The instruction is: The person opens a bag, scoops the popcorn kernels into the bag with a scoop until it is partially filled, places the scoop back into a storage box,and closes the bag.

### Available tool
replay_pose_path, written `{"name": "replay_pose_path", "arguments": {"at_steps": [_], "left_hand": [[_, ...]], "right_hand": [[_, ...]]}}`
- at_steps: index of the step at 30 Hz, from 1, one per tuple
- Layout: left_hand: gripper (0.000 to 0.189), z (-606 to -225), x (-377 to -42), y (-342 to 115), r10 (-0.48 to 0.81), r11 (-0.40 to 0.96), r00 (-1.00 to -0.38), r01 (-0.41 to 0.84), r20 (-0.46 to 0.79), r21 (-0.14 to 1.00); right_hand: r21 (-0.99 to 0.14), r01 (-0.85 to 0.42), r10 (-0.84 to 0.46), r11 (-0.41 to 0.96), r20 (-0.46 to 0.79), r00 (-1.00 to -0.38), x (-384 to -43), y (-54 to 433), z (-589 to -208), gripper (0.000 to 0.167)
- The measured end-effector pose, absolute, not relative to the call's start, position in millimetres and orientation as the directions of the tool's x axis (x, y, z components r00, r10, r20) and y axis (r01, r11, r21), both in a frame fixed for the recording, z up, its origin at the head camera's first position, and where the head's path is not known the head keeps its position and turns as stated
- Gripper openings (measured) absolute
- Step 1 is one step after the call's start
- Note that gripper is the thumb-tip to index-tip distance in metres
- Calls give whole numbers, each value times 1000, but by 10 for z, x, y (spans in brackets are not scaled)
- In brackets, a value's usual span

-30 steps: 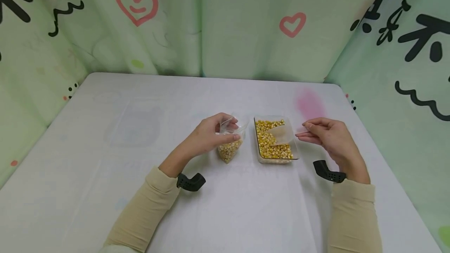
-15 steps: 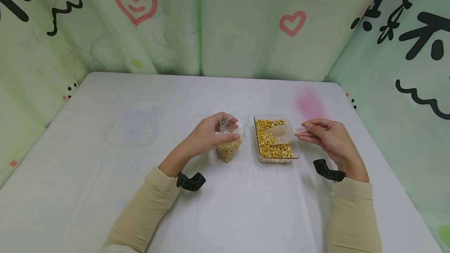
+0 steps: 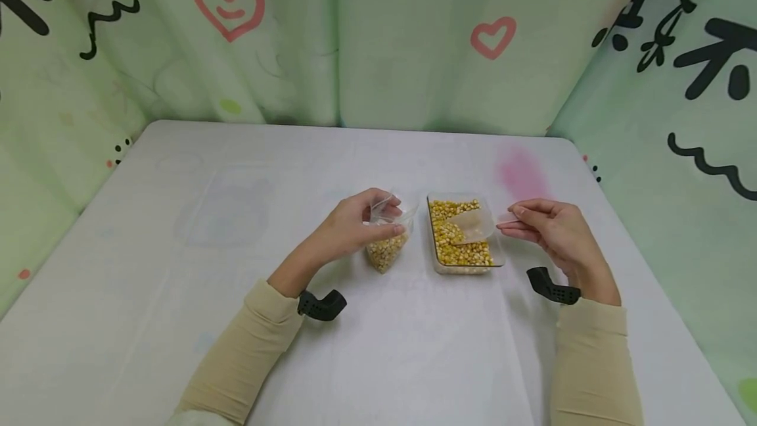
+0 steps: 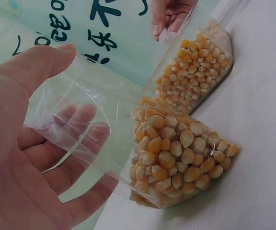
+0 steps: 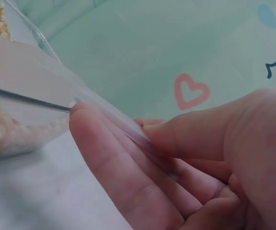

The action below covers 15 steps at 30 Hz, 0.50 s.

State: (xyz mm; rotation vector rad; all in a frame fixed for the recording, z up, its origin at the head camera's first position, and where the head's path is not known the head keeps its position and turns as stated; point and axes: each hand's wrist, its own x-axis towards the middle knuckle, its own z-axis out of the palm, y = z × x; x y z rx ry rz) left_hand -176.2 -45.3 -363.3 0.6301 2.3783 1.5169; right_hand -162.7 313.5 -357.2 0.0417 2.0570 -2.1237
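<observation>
My left hand (image 3: 356, 223) curls round the upper part of a clear plastic bag (image 4: 116, 139), thumb on the near side and fingers behind. Yellow corn kernels (image 4: 176, 155) fill the bag's lower end, which stands close over the white cloth. Just right of it is a clear rectangular container (image 3: 467, 270) of corn kernels (image 3: 445, 232). A translucent plastic scoop (image 3: 474, 225) lies with its blade among these kernels. Between thumb and fingers, my right hand (image 3: 554, 223) pinches the scoop's handle (image 5: 111, 112), at the container's right side.
A white cloth (image 3: 296, 360) with faint printed shapes and a pink patch (image 3: 523, 173) covers the table. Green curtains (image 3: 402, 38) with hearts and black lettering enclose the back and sides. Black wrist mounts (image 3: 321, 306) sit on both wrists.
The scoop's blade has tilted slightly in the container between the first frame and the later ones. The left hand and bag stay in place.
</observation>
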Motion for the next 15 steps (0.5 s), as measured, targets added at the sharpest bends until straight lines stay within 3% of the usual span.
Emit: {"name": "replay_pose_path", "arguments": {"at_steps": [5, 12, 15], "left_hand": [[49, -3639, -1770, -452, 487, 352, -873, 225, 28, 908], [52, -3626, -1762, -450, 490, 362, -871, 229, 24, 904], [52, -3620, -1754, -455, 488, 362, -873, 228, 25, 904]], "right_hand": [[-990, 142, -109, 20, -143, -984, -1602, 3137, -3524, 33], [-970, 140, -82, 198, -158, -984, -1584, 3117, -3462, 43], [-976, 153, -88, 158, -168, -982, -1596, 3109, -3476, 43]]}}
